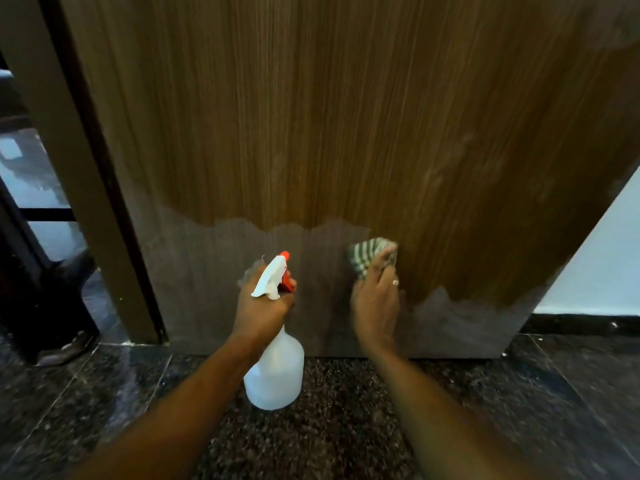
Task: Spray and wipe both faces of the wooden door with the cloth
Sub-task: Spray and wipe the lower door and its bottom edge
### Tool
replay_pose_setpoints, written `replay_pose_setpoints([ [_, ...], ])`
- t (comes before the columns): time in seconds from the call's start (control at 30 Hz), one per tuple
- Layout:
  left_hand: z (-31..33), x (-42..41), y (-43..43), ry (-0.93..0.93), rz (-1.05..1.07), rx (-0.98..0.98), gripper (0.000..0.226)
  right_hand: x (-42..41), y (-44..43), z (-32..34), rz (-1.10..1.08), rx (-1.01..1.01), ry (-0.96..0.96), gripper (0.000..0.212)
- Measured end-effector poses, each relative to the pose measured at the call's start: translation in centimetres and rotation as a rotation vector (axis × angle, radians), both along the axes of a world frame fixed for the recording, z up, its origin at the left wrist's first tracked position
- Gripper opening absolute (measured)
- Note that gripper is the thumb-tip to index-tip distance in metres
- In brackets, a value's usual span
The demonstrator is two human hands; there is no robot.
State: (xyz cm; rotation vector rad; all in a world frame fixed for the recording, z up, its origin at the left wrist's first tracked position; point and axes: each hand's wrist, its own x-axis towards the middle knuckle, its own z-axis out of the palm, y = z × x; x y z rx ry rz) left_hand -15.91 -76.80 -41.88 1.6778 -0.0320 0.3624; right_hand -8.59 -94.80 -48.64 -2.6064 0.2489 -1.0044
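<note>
Floor (pixel 346 427): dark speckled stone.
Wooden door (pixel 329 116): long axis vertical, 1 face toward the camera. Upper part brown, apparently wiped; grey band at the foot left to do; 2nd face unseen.
Cloth (pixel 369 252): bunched in the right hand (pixel 377 306), pressed low on this face.
Spray bottle (pixel 275 368): upright, nozzle toward the wood, neck gripped by the left hand (pixel 263 310).

Ring (pixel 395 282) on right grip (pixel 377 304)

I see a dark speckled stone floor (pixel 329 427) below, a brown door frame (pixel 72 168) at left — and a white wall (pixel 595 265) with black skirting (pixel 581 323) at right.
</note>
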Motion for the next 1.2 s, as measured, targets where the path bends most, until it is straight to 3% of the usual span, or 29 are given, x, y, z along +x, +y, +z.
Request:
replay_pose_setpoints([
  [0.1,-0.2,-0.1,-0.8,0.004,-0.007,0.024,0.045,-1.2,-1.9,-2.9,-0.098,0.325,0.103,0.074],
  [0.2,-0.2,-0.1,-1.0,-0.007,-0.031,0.047,0.044,-0.3,-2.7,-0.8,-0.2,0.411,-0.045,0.075],
  [0.3,-0.5,0.0,-0.3,0.004,-0.02,0.038,0.035,0.8,-0.1,3.0,-0.086,0.29,-0.163,0.073],
  [0.37,-0.8,0.0,0.2,0.011,-0.008,0.025,0.04,1.2,2.8,4.0,0.001,0.143,-0.167,0.069],
  [0.5,-1.3,-0.7,1.4,0.034,-0.004,0.025,0.051,-0.1,5.5,-1.6,0.187,-0.167,-0.084,0.073],
  [0.6,-1.3,-1.0,2.8,0.034,0.017,0.036,0.045,-0.8,3.9,-3.8,0.109,-0.017,0.014,0.089],
  [0.73,-1.8,-1.7,5.2,0.047,0.06,0.064,0.044,-0.4,5.9,0.9,-0.035,0.307,-0.06,0.083],
  [0.9,-2.3,-1.8,7.9,0.044,0.079,0.04,0.048,0.7,10.2,4.8,0.012,0.08,-0.174,0.084],
  [1.07,-3.2,-1.4,9.6,0.068,0.072,0.041,0.048,0.2,10.4,0.7,0.091,-0.213,-0.129,0.084],
  [1.13,-3.5,-1.3,9.9,0.077,0.071,0.034,0.049,-0.2,9.3,-1.4,0.098,-0.221,-0.107,0.086],
  [1.2,-3.6,-1.3,10.0,0.074,0.077,0.029,0.047,-0.8,8.4,-2.4,0.047,-0.095,-0.068,0.09],
])
